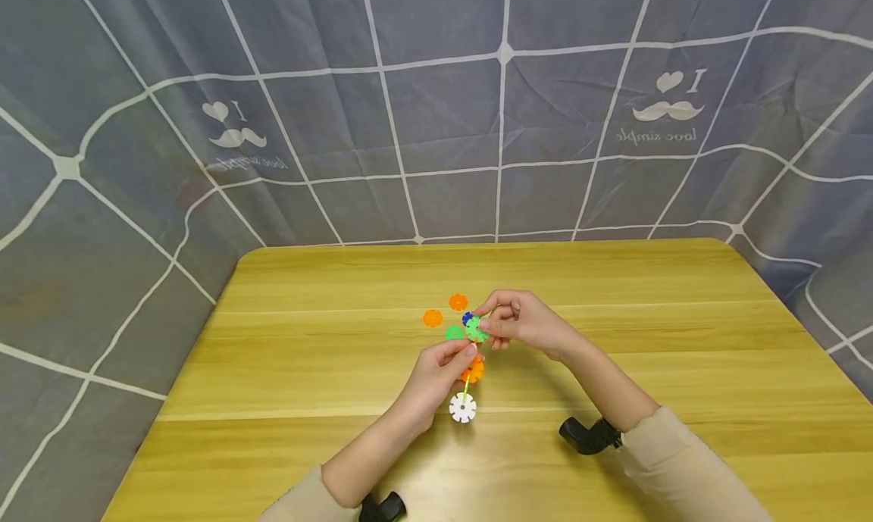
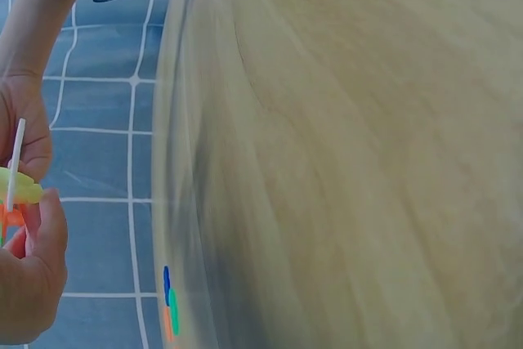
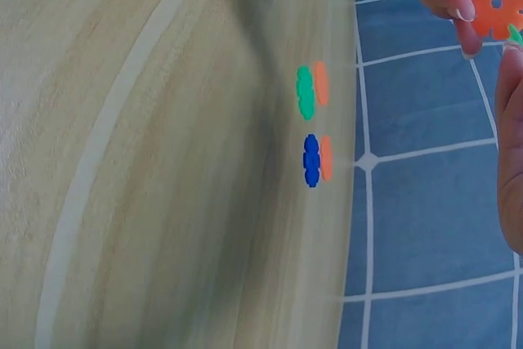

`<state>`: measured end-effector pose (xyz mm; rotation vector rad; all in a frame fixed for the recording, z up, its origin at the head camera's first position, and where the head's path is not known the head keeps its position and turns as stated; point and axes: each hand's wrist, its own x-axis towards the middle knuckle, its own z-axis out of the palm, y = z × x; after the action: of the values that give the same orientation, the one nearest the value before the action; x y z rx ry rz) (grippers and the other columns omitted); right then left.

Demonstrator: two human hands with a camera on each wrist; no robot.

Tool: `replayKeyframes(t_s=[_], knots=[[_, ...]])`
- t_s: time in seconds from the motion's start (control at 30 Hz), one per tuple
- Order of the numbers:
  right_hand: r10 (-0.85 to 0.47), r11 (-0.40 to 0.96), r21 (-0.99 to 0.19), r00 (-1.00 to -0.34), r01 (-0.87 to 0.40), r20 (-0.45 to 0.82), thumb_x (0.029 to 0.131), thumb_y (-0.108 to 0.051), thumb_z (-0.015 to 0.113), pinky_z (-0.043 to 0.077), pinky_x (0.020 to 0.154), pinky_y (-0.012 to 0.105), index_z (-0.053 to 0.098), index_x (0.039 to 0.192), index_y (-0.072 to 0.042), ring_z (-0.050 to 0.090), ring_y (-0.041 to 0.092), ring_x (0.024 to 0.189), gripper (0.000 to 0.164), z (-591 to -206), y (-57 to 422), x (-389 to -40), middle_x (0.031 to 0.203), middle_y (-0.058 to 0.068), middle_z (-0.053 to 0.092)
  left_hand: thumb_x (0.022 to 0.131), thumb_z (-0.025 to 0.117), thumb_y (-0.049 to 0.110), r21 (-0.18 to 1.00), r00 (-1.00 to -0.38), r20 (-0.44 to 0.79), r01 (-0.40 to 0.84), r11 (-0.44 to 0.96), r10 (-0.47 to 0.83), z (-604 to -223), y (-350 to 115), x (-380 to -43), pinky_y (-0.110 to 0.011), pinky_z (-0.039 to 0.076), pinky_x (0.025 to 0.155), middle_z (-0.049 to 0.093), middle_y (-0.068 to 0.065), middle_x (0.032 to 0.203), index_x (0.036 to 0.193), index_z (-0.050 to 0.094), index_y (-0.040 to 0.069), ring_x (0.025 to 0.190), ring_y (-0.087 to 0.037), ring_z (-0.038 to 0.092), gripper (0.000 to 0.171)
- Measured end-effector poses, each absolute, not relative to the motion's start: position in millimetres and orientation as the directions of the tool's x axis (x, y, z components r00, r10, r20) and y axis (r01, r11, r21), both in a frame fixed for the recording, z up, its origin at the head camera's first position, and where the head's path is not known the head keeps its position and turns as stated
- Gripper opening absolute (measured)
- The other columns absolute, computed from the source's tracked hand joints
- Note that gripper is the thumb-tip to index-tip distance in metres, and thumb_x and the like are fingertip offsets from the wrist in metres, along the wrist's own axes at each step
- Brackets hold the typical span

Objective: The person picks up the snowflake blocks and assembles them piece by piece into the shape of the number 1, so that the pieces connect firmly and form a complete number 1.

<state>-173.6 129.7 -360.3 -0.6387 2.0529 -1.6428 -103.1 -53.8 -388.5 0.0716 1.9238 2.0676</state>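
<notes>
My left hand (image 1: 433,374) grips a small chain of joined notched plastic discs. In it are a white disc (image 1: 462,407) at the near end, a yellow disc (image 2: 26,190) seen nearly edge-on, and an orange disc (image 3: 496,7). Just beyond and to the right, my right hand (image 1: 525,322) pinches a green notched disc (image 1: 476,329) between thumb and forefinger. This green disc is right at the chain's far end; I cannot tell whether it is slotted in. Fingers partly hide the chain.
Loose discs lie on the wooden table (image 1: 307,370) just beyond my hands: a far orange disc (image 1: 458,301), another orange disc (image 1: 433,318), a second green disc (image 1: 454,333) and a blue disc (image 1: 467,319). A grey checked curtain (image 1: 450,128) hangs behind the table.
</notes>
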Motion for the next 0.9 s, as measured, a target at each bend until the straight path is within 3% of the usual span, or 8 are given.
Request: replayKeyframes(t_s=[0.23, 0.4, 0.57, 0.73, 0.9], knots=[[-0.671, 0.160, -0.983, -0.741, -0.094, -0.038, 0.090, 0.002, 0.057, 0.052, 0.058, 0.028, 0.055, 0.101, 0.010, 0.060, 0.019, 0.061, 0.014, -355, 131, -178, 0.078, 0.028, 0.061, 0.097, 0.051, 0.015, 0.986, -0.965, -0.130, -0.149, -0.068, 0.227, -391, -50, -100, -0.020, 0.047, 0.071, 0.064, -0.017, 0.102, 0.116, 0.056, -0.013, 0.079, -0.006, 0.055, 0.034], [-0.715, 0.173, -0.978, -0.698, -0.115, -0.044, 0.090, 0.003, 0.056, 0.051, 0.055, 0.025, 0.054, 0.098, 0.011, 0.059, 0.017, 0.059, 0.011, -350, 129, -184, 0.075, 0.019, 0.064, 0.097, 0.049, 0.010, 0.990, -0.979, -0.097, -0.113, -0.083, 0.179, -390, -47, -98, -0.022, 0.048, 0.082, 0.063, -0.024, 0.107, 0.117, 0.055, -0.014, 0.092, -0.014, 0.060, 0.032], [-0.700, 0.184, -0.978, -0.712, -0.103, -0.057, 0.089, 0.004, 0.057, 0.051, 0.054, 0.023, 0.056, 0.097, 0.011, 0.060, 0.017, 0.057, 0.011, -346, 129, -189, 0.077, 0.024, 0.064, 0.097, 0.049, 0.008, 0.989, -0.987, -0.074, -0.092, -0.117, 0.145, -387, -43, -100, -0.021, 0.049, 0.080, 0.063, -0.025, 0.105, 0.117, 0.054, -0.015, 0.091, -0.014, 0.061, 0.031], [-0.682, 0.171, -0.981, -0.729, -0.091, -0.051, 0.088, 0.005, 0.057, 0.053, 0.055, 0.025, 0.056, 0.099, 0.014, 0.061, 0.015, 0.058, 0.014, -347, 130, -188, 0.077, 0.017, 0.067, 0.096, 0.049, 0.007, 0.989, -0.988, -0.076, -0.092, -0.115, 0.138, -385, -41, -101, -0.018, 0.049, 0.076, 0.064, -0.024, 0.102, 0.114, 0.056, -0.015, 0.083, -0.008, 0.059, 0.029], [-0.645, 0.123, -0.989, -0.764, -0.083, -0.016, 0.088, 0.006, 0.057, 0.055, 0.059, 0.029, 0.054, 0.101, 0.016, 0.062, 0.014, 0.059, 0.017, -358, 127, -180, 0.077, 0.018, 0.066, 0.096, 0.050, 0.007, 0.989, -0.989, -0.095, -0.107, -0.107, 0.111, -387, -43, -101, -0.016, 0.046, 0.069, 0.065, -0.020, 0.098, 0.109, 0.059, -0.014, 0.077, -0.006, 0.055, 0.026]])
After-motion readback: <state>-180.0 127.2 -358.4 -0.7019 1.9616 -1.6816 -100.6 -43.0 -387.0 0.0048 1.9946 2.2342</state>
